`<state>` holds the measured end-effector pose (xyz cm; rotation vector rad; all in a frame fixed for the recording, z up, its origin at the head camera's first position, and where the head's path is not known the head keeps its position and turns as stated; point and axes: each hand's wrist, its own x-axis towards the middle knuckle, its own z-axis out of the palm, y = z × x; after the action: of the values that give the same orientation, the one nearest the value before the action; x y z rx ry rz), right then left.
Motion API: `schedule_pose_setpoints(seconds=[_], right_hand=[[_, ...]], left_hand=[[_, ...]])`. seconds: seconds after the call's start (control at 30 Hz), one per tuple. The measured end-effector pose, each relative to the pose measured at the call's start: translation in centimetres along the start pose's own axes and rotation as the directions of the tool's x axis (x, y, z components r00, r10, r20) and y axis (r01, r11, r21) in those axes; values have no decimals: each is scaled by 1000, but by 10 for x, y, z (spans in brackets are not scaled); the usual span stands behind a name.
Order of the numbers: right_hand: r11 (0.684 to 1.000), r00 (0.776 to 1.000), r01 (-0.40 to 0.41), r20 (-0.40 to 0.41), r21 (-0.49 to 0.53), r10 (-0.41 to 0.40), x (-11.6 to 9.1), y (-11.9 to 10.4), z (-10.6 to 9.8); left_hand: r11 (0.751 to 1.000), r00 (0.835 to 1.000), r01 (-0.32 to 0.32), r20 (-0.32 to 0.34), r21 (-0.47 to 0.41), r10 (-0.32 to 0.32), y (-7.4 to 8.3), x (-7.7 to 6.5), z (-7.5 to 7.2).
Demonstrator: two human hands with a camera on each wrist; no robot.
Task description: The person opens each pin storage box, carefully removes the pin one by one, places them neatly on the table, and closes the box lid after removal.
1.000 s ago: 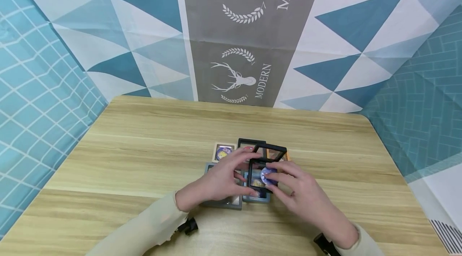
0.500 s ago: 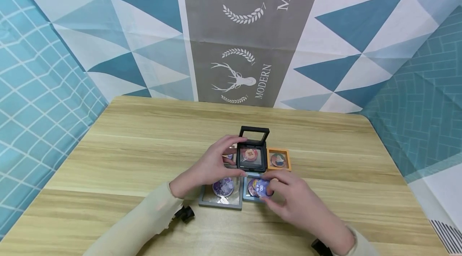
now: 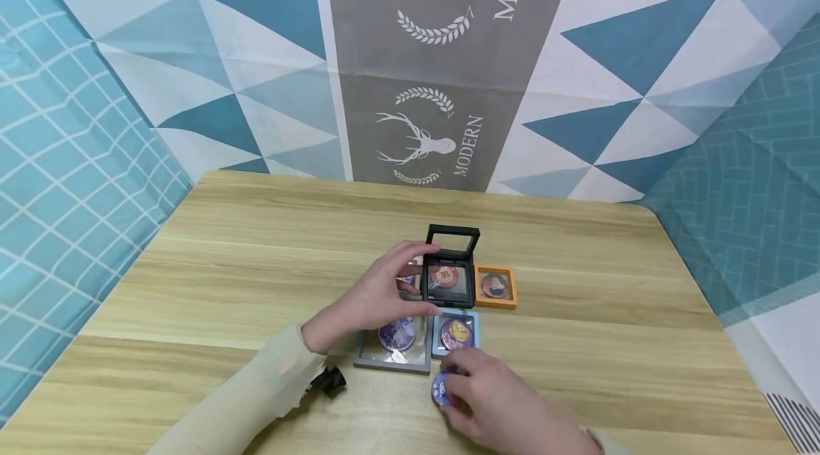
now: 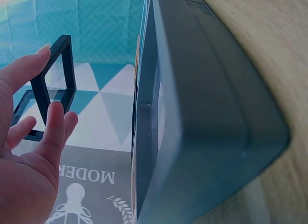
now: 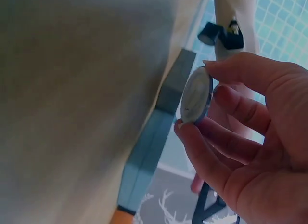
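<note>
My left hand [image 3: 378, 291] grips a black hinged display frame [image 3: 453, 230] between thumb and fingers. Its lid stands up, and a red round badge [image 3: 444, 275] shows through the clear window. The left wrist view has this frame raised off the table, the fingers [image 4: 54, 120] on its edges. Nearer the front, my right hand [image 3: 490, 398] pinches a round blue button badge [image 3: 439, 389] by its rim. Its pale back [image 5: 195, 95] faces the right wrist camera. Just beyond that hand lies a light blue frame [image 3: 476, 334] with a purple and yellow badge [image 3: 457, 334] inside.
A larger grey frame [image 3: 392, 367] with a purple badge [image 3: 397, 333] lies below the left hand. An orange frame [image 3: 504, 304] with a round badge is right of the black one. Another framed badge [image 3: 408, 277] is partly covered by the left fingers. Wooden table [image 3: 256, 227] surrounds them.
The left hand has moved the black frame back and leftward, away from the right hand. The right hand has drawn the blue badge out of it, past the light blue frame, towards the front.
</note>
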<state>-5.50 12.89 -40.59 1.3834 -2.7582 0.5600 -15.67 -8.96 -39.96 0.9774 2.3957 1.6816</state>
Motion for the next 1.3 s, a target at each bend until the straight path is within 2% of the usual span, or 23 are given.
schedule_pose_setpoints(seconds=[0.2,0.37,0.63,0.87,0.93,1.0,1.1,1.2,1.3], right_hand=[[999,996,6,91,41,-9,-2,-4,5],[996,983,-59,177,69,46,0,-2,5],[997,983,-74,172,28,68,-1,-1,6],[988,961,-151,237,23,141,1,1,-2],[988,971,-154,187,19,148,0,2,-8],[990,986,-141,93,17,139,-1,6,-16],[985,983,-172,-65,16,173,-4,19,-31],[963,947,-262,-173,68,270,-6,38,-44],[914,890,-361,-225,185,397,-6,55,-52]], left_hand=[[1000,1000,18,13,-3,-18,2,-1,1],[1000,1000,17,23,-5,-17,4,-2,2],[1000,999,21,36,-11,-20,4,-2,3],[999,999,36,36,-3,-36,5,-1,3],[999,999,39,33,-6,-39,11,-1,3],[999,999,41,31,-16,-41,12,0,3],[998,998,55,34,-34,-53,12,0,4],[995,996,80,36,-55,-78,9,-1,6],[993,996,74,56,-94,-69,14,-4,9]])
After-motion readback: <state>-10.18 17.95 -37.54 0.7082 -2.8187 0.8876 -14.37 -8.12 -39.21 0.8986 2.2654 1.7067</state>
